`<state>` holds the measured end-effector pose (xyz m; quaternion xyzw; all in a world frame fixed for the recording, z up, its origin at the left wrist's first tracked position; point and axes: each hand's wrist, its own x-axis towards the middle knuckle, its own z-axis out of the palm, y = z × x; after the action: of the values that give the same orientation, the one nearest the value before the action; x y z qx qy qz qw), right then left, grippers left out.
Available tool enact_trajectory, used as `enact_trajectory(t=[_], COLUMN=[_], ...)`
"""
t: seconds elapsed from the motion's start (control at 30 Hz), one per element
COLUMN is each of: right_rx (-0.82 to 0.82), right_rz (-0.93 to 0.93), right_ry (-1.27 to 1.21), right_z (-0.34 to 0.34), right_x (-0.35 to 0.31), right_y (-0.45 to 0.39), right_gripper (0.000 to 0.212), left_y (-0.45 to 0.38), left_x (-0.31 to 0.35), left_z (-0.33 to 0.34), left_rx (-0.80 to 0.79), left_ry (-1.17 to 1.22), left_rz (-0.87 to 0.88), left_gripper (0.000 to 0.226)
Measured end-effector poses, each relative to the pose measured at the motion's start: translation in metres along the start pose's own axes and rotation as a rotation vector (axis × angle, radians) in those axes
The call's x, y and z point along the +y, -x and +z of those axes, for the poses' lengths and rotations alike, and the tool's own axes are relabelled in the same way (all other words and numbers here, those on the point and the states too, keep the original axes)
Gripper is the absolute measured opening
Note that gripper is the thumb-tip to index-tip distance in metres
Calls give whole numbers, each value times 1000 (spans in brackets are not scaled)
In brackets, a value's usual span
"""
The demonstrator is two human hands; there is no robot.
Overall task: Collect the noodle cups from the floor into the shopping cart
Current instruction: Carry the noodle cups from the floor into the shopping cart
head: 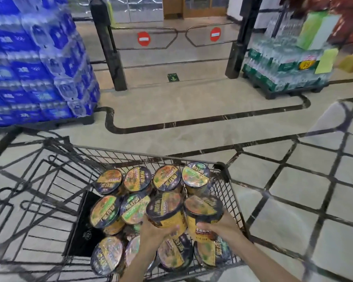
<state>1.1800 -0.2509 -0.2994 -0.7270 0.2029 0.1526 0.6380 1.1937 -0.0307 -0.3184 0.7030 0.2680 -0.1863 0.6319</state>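
A person's two hands reach into a wire cart (228,181) on a tiled floor (192,110). The left hand (153,233) grips one noodle cup (165,209) and the right hand (222,227) grips another (202,213), both held above about ten more cups (108,210) filling the cart. Stacked water packs (35,64) stand beyond.

Two bare forearms are seen entering from the bottom edge; no sleeves, cuffs or gloves are worn on the visible parts. Left hand (151,231) and right hand (222,225) are uncovered, w/ no rings visible. No watch, band or bracelet is shown at either wrist. One fingernail on the left hand is seen, short and unpainted. Edges of both arms are softened by motion blur, esp. the right; finer detail can't be made out.
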Motion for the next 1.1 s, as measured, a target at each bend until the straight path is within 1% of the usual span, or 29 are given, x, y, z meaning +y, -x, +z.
enact_trajectory(t=[0.03, 0.1, 0.13, 0.17, 0.2, 0.27, 0.33, 0.4, 0.47, 0.5, 0.6, 0.67, 0.7, 0.77, 0.8, 0.83, 0.93, 1.03, 1.1], right_rx=[3, 11, 10, 10, 6, 3, 14, 36, 42, 44, 57, 73, 81, 94, 109, 134, 164, 219, 230], right_rz=[7, 25, 6, -11, -15, -22, -27, -33, -37, -33, -31, -18, -18, -26, -27, -28, -34, -71, -99], right_ry=[4, 16, 19, 22, 32, 29, 34, 10, 6, 15, 3, -11, -12, 6, 27, 61, 124, 150, 176], right_z=[0, -2, -3, -4, -5, -7, -8, -8, -8, -7, -4, 0, 1, 3, 3, 1, 1, 3, 4], right_x=[4, 11, 15, 19, 19, 26, 33, 42, 51, 55, 62, 62, 63, 62, 60, 59, 56, 57, 57], right_y=[-6, -17, -22, -28, -31, -41, -48, -52, -56, -57, -58, -56, -56, -53, -52, -52, -54, -65, -70], right_gripper=[77, 93, 101, 108, 111, 105, 98, 96, 98, 103, 116, 122, 123, 121, 122, 124, 122, 106, 100], left_y=[-14, -34, -38, -39, -35, -39, -42, -43, -43, -48, -57, -61, -62, -55, -54, -53, -54, -52, -52], left_x=[-11, -29, -31, -30, -23, -22, -21, -24, -30, -35, -48, -58, -64, -58, -57, -57, -51, -39, -38], left_z=[3, 10, 15, 18, 21, 26, 30, 33, 37, 37, 38, 35, 33, 28, 25, 24, 22, 26, 31], left_rx=[-1, 19, 27, 45, 74, 95, 84, 54, 99, 130, 140, 100, 71, 28, 25, 28, 41, 38, 49], left_ry=[26, 37, 28, -4, -26, -40, -19, -1, 3, 0, -60, -46, -28, -70, -69, -42, -16, 20, 18], left_rz=[-10, -33, -25, -18, 2, 0, -6, -30, -22, -4, 71, 56, 36, 14, 17, 6, 39, 105, 115], left_gripper=[135, 155, 162, 162, 161, 154, 141, 131, 115, 115, 118, 116, 119, 139, 144, 144, 137, 133, 122])
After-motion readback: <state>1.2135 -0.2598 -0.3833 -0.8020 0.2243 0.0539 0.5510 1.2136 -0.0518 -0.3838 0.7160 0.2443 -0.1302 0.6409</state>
